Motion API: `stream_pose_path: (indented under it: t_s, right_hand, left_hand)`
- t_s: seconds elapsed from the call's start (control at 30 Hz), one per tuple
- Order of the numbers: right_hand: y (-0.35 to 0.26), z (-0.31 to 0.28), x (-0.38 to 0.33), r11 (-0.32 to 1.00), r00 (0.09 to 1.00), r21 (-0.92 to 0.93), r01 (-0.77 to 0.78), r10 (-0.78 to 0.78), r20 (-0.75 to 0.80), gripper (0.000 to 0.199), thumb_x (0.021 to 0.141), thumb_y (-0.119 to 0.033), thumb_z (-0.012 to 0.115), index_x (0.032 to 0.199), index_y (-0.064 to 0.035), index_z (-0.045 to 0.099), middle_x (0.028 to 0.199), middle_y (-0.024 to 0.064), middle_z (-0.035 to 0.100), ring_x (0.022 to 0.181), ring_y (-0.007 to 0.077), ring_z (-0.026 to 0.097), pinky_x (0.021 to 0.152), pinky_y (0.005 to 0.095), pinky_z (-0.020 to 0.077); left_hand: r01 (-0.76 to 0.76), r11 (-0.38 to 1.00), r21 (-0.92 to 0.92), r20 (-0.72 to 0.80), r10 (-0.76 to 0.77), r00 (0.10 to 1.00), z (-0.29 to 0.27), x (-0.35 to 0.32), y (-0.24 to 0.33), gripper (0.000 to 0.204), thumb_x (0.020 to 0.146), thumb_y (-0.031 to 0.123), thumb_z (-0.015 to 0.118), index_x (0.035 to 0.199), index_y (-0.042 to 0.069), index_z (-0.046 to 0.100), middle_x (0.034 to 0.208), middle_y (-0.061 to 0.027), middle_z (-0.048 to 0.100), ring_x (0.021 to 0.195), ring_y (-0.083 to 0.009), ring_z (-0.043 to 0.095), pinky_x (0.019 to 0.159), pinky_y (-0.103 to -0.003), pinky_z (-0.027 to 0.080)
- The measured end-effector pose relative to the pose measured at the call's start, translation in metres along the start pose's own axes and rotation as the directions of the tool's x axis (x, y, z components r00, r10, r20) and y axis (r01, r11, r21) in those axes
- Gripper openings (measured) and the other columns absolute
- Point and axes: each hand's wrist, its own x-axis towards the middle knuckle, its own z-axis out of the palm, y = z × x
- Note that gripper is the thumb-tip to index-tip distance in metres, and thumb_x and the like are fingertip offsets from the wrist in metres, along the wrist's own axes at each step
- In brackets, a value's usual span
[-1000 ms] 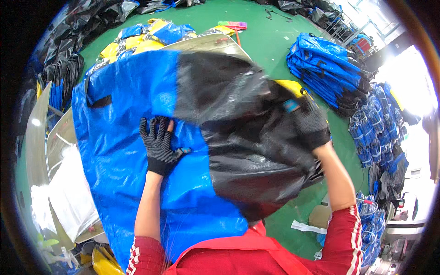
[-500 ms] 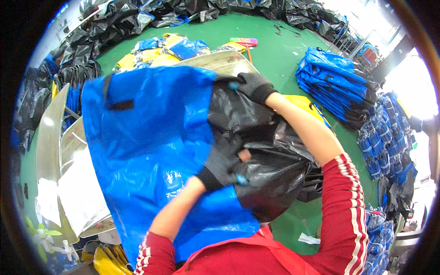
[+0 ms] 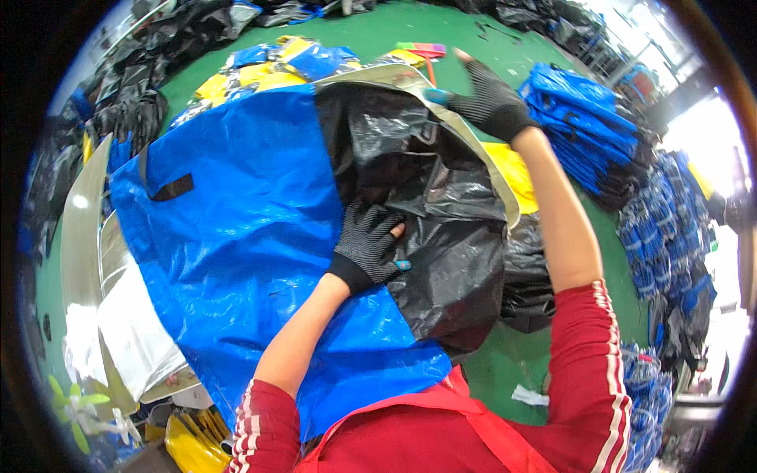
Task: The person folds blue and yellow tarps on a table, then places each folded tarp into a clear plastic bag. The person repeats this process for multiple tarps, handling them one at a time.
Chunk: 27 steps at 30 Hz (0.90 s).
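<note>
A large tarpaulin bag, blue on the left and wrinkled black on the right, lies spread over a work table. A short black strap shows on its blue part. My left hand, in a dark striped glove with bare fingertips, presses flat with fingers apart where blue meets black. Gloved likewise, my right hand is in the air past the table's far right corner, fingers spread and nothing in it. The bag's near edge reaches my red apron.
Folded blue and black bags are stacked on the green floor at the right, beside tied blue bundles. Blue and yellow packs and a broom lie beyond the table. A white-flowered plant stands near left.
My right hand has let go of the black part's far edge and moved right and away. The black part now lies flatter, baring the table's right edge. My left hand has slid slightly farther out.
</note>
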Motion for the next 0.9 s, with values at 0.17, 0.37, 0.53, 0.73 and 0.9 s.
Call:
stream_pose_path:
  t_s: [0.17, 0.37, 0.53, 0.73, 0.9]
  right_hand:
    - [0.037, -0.039, -0.177, 0.662, 0.722, 0.443, -0.605, 0.221, 0.656, 0.057, 0.087, -0.048, 0.060, 0.122, -0.0032, 0.058, 0.112, 0.0161, 0.063, 0.103, 0.0267, 0.059, 0.089, 0.0367, 0.0477]
    - [-0.004, 0.071, -0.395, -0.041, 0.549, 0.650, -0.759, 0.496, 0.672, 0.045, 0.094, -0.034, 0.056, 0.121, 0.0020, 0.058, 0.111, 0.0097, 0.064, 0.105, 0.0153, 0.056, 0.089, 0.0305, 0.0465]
    - [-0.078, 0.093, -0.319, 0.265, 0.744, 0.738, -0.620, 0.497, 0.447, 0.031, 0.088, -0.025, 0.061, 0.107, -0.0009, 0.064, 0.095, 0.0153, 0.069, 0.082, 0.0304, 0.065, 0.075, 0.0382, 0.0508]
    - [-0.107, -0.052, -0.312, 0.697, 0.784, 0.360, -0.620, 0.574, 0.236, 0.033, 0.081, -0.025, 0.069, 0.100, 0.0024, 0.068, 0.086, 0.0170, 0.070, 0.072, 0.0259, 0.066, 0.069, 0.0349, 0.0516]
    - [-0.062, -0.150, -0.395, 0.305, 0.392, 0.265, -0.915, 0.509, 0.766, 0.034, 0.088, -0.032, 0.065, 0.103, -0.0012, 0.066, 0.064, 0.0053, 0.061, 0.054, 0.0149, 0.059, 0.051, 0.0322, 0.0461]
  left_hand:
    - [0.003, 0.998, 0.061, -0.057, 0.001, 0.998, 0.017, -0.014, -0.010, 0.066, 0.071, 0.056, 0.064, 0.115, 0.007, 0.061, 0.123, -0.0129, 0.056, 0.123, -0.0349, 0.041, 0.111, -0.060, 0.017]
    - [0.001, 0.991, 0.134, 0.052, -0.008, 0.999, 0.023, -0.012, -0.010, 0.076, 0.077, 0.065, 0.053, 0.127, 0.008, 0.056, 0.134, -0.0138, 0.050, 0.130, -0.0374, 0.035, 0.112, -0.060, 0.012]
    - [-0.071, 0.935, 0.346, 0.104, 0.037, 0.994, 0.040, -0.014, -0.021, 0.078, 0.072, 0.056, 0.060, 0.134, 0.009, 0.050, 0.140, -0.0150, 0.044, 0.131, -0.0425, 0.032, 0.112, -0.061, 0.010]
    - [-0.082, 0.957, 0.276, 0.072, 0.065, 0.995, 0.040, -0.017, -0.022, 0.074, 0.072, 0.053, 0.062, 0.131, 0.009, 0.052, 0.141, -0.0152, 0.043, 0.133, -0.0443, 0.031, 0.112, -0.061, 0.011]
    - [-0.211, 0.955, 0.209, 0.206, 0.168, 0.964, 0.050, -0.010, -0.015, 0.063, 0.073, 0.054, 0.063, 0.118, 0.010, 0.061, 0.129, -0.0152, 0.053, 0.131, -0.0426, 0.033, 0.108, -0.063, 0.016]
